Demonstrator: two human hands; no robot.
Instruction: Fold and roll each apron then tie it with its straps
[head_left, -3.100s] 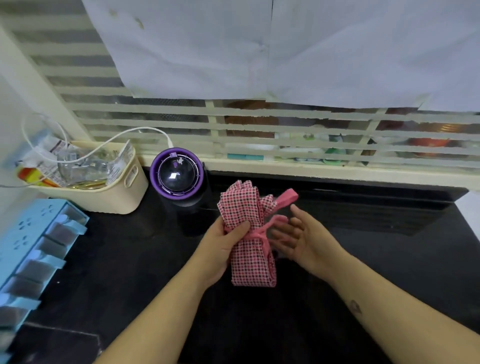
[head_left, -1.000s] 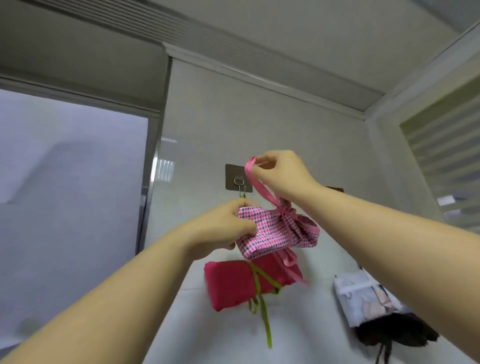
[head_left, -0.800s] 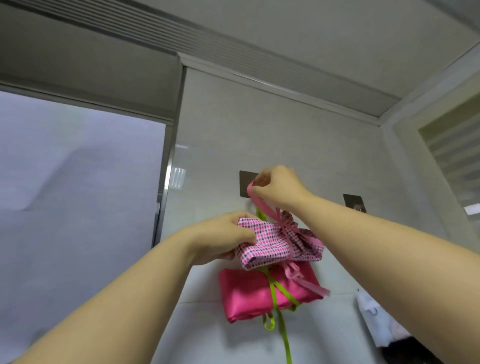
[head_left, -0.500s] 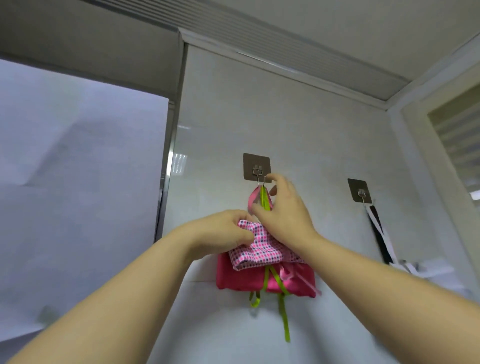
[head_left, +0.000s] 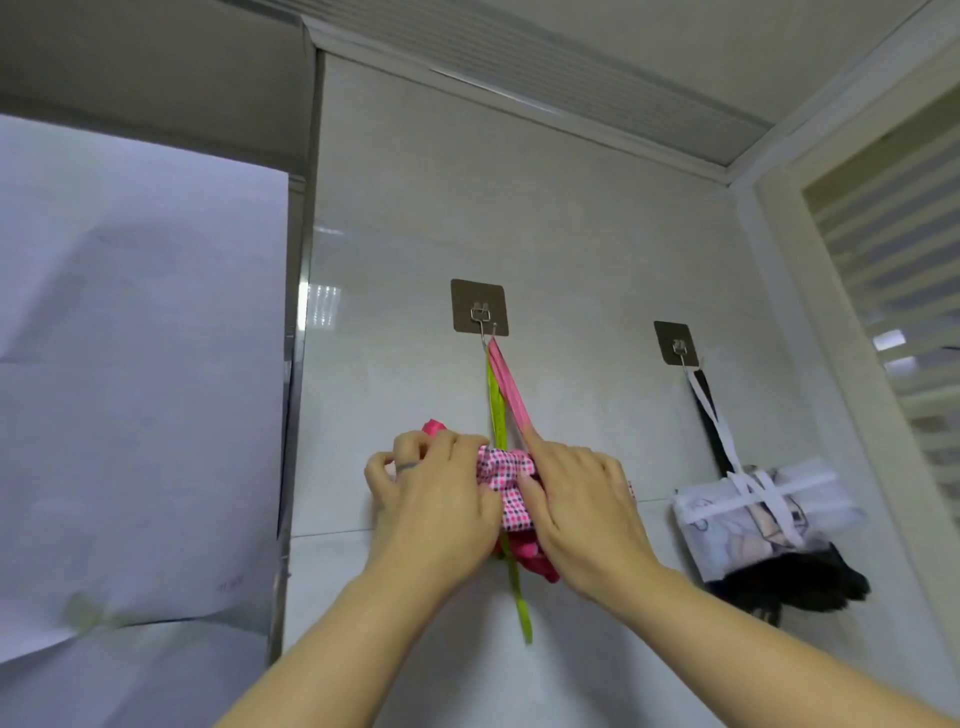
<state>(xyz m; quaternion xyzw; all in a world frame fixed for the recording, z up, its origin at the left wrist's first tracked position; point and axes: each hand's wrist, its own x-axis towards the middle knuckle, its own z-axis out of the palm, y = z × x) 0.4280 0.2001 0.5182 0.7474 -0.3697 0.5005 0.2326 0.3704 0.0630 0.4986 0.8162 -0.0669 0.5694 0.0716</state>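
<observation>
A rolled pink-and-white checked apron (head_left: 506, 483) hangs by its pink strap (head_left: 511, 395) from the left wall hook (head_left: 479, 307). My left hand (head_left: 431, 499) grips the roll's left end, fingers curled over its top. My right hand (head_left: 576, 509) holds the right end, thumb on the checked cloth and index finger lying up along the strap. Behind the roll hangs a solid pink apron roll (head_left: 530, 556), mostly hidden by my hands. Its green strap (head_left: 496, 400) runs to the same hook, with a tail dangling below.
A second wall hook (head_left: 674, 343) to the right carries a white printed and black apron roll (head_left: 748, 514) tied with white straps. A paper-covered panel (head_left: 130, 364) fills the left. Slatted blinds (head_left: 909, 312) stand at the far right.
I carried the tied checked roll from the black counter up to the wall. My right hand looped its pink strap over the left hook, then dropped down onto the roll.
</observation>
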